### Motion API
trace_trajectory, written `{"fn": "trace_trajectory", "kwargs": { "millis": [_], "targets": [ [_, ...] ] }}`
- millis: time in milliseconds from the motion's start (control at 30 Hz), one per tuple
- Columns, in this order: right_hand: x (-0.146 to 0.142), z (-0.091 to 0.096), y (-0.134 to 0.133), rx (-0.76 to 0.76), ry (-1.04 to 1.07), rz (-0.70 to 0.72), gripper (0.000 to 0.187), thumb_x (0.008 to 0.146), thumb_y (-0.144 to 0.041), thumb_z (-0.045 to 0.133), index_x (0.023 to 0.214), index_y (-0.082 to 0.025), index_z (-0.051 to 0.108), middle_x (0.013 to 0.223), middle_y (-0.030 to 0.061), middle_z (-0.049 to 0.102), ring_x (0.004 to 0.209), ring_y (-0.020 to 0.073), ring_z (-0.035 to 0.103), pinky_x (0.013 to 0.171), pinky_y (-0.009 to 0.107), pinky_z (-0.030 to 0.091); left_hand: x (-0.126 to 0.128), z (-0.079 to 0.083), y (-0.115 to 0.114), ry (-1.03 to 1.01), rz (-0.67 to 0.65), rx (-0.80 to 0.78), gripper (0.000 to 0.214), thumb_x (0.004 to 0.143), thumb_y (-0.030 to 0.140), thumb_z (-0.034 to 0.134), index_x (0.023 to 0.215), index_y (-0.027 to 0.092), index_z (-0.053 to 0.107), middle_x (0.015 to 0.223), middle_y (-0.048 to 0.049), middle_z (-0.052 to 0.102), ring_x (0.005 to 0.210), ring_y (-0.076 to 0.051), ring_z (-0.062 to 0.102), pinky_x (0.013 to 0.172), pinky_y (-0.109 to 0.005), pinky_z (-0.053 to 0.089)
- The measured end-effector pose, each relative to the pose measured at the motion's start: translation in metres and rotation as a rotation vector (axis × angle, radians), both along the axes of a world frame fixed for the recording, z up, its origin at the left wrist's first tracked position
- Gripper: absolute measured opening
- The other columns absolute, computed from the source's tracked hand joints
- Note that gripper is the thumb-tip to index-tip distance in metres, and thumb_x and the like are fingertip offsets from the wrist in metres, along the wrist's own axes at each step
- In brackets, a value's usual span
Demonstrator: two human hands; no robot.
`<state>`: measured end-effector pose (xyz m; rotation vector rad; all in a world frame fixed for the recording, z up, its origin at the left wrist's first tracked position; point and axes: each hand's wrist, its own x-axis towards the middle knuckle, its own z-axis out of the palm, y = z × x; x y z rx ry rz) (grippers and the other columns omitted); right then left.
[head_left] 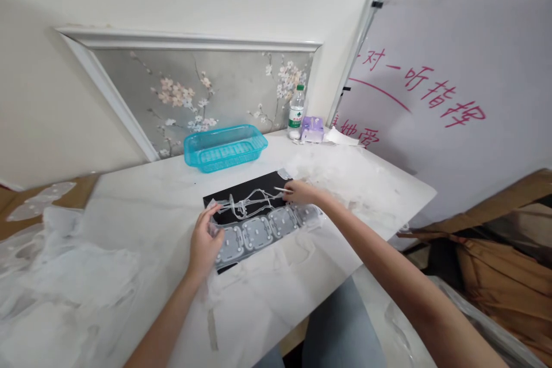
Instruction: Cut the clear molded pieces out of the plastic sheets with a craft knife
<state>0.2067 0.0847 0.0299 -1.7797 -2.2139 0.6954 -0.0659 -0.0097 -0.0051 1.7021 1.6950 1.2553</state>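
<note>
A black mat point(254, 190) lies on the white marble table point(142, 207). Across its near edge runs a strip of clear plastic moulded parts point(263, 230), with thin clear offcuts point(245, 204) above it. My left hand point(204, 243) presses on the strip's left end, fingers curled round its edge. My right hand point(301, 191) rests at the strip's right end and pinches a thin white stick-like tool point(282, 190) pointing left over the mat.
A turquoise plastic basket point(224, 147) stands behind the mat. At the table's far corner are a water bottle point(296, 112) and a purple pack point(313, 129). Crumpled clear plastic point(64, 276) covers the left. A white board with red writing point(452, 103) leans at right.
</note>
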Motion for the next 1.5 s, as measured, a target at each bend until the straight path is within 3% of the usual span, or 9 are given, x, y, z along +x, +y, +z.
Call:
{"fn": "trace_trajectory", "kwargs": {
  "millis": [167, 300, 400, 533, 667, 767, 1000, 1200, 1500],
  "targets": [
    [-0.014, 0.016, 0.017, 0.254, 0.159, -0.177, 0.025, 0.088, -0.028, 0.040, 0.106, -0.017, 0.054, 0.105, 0.0063, 0.063, 0.095, 0.0163, 0.057, 0.079, 0.027, 0.041, 0.000, -0.001, 0.000, -0.018, -0.019, 0.010, 0.032, 0.069, 0.019, 0.049, 0.099, 0.020, 0.060, 0.119, -0.0069, 0.057, 0.113, -0.023, 0.051, 0.087, -0.031, 0.042],
    [-0.023, 0.023, 0.021, 0.274, 0.244, -0.172, 0.034, 0.083, -0.026, 0.048, 0.118, -0.022, 0.046, 0.116, 0.0023, 0.060, 0.095, 0.0141, 0.058, 0.078, 0.025, 0.043, -0.002, -0.003, 0.000, -0.018, 0.025, 0.001, 0.023, 0.070, 0.023, 0.053, 0.091, 0.020, 0.062, 0.111, -0.0073, 0.058, 0.099, -0.022, 0.056, 0.080, -0.029, 0.045],
    [-0.021, 0.015, 0.011, 0.234, 0.229, -0.168, 0.035, 0.077, -0.027, 0.058, 0.112, -0.023, 0.052, 0.108, 0.0019, 0.065, 0.092, 0.0164, 0.060, 0.079, 0.027, 0.043, -0.002, -0.004, 0.000, -0.027, 0.065, -0.017, 0.022, 0.070, 0.025, 0.054, 0.090, 0.019, 0.061, 0.104, -0.0056, 0.057, 0.078, -0.016, 0.056, 0.071, -0.027, 0.046],
    [-0.008, -0.007, 0.000, 0.168, 0.163, -0.265, 0.020, 0.074, -0.028, 0.061, 0.093, -0.020, 0.061, 0.096, 0.0049, 0.068, 0.089, 0.0201, 0.061, 0.078, 0.028, 0.043, -0.002, -0.005, 0.001, -0.029, 0.115, -0.021, 0.020, 0.067, 0.022, 0.053, 0.085, 0.019, 0.060, 0.097, -0.0045, 0.056, 0.076, -0.016, 0.054, 0.071, -0.028, 0.045],
    [0.003, -0.022, 0.015, 0.158, 0.115, -0.497, 0.025, 0.086, -0.031, 0.046, 0.098, -0.014, 0.059, 0.099, 0.0116, 0.065, 0.093, 0.0208, 0.060, 0.080, 0.030, 0.044, -0.003, -0.008, 0.003, -0.035, 0.109, -0.030, 0.020, 0.065, 0.020, 0.051, 0.084, 0.019, 0.059, 0.094, -0.0041, 0.057, 0.075, -0.016, 0.055, 0.070, -0.028, 0.045],
    [0.001, -0.026, 0.033, 0.134, 0.090, -0.582, 0.032, 0.089, -0.038, 0.047, 0.105, -0.013, 0.057, 0.104, 0.0098, 0.062, 0.095, 0.0188, 0.059, 0.084, 0.035, 0.045, -0.005, -0.010, 0.004, -0.037, 0.088, -0.035, 0.020, 0.066, 0.021, 0.051, 0.084, 0.019, 0.059, 0.096, -0.0040, 0.058, 0.075, -0.016, 0.055, 0.070, -0.027, 0.044],
    [-0.002, -0.027, 0.061, -0.044, 0.043, -0.575, 0.031, 0.088, -0.035, 0.053, 0.111, -0.015, 0.055, 0.109, 0.0070, 0.058, 0.093, 0.0175, 0.058, 0.080, 0.037, 0.050, -0.007, -0.013, 0.005, -0.038, 0.083, -0.043, 0.018, 0.067, 0.022, 0.053, 0.084, 0.019, 0.058, 0.094, -0.0041, 0.058, 0.075, -0.016, 0.055, 0.072, -0.028, 0.044],
    [0.008, -0.022, 0.065, -0.152, 0.024, -0.532, 0.031, 0.088, -0.034, 0.054, 0.112, -0.015, 0.055, 0.109, 0.0068, 0.058, 0.092, 0.0172, 0.059, 0.078, 0.036, 0.051, -0.009, -0.015, 0.006, -0.039, 0.065, -0.047, 0.018, 0.067, 0.023, 0.053, 0.084, 0.019, 0.058, 0.094, -0.0042, 0.059, 0.075, -0.016, 0.056, 0.070, -0.027, 0.044],
    [0.029, 0.002, 0.065, 0.074, -0.074, -0.596, 0.032, 0.089, -0.034, 0.052, 0.113, -0.015, 0.054, 0.111, 0.0073, 0.057, 0.094, 0.0179, 0.058, 0.080, 0.038, 0.050, -0.010, -0.016, 0.007, -0.025, 0.056, -0.066, 0.021, 0.068, 0.026, 0.052, 0.086, 0.019, 0.059, 0.095, -0.0048, 0.060, 0.075, -0.017, 0.057, 0.072, -0.029, 0.045]
  ]
}}
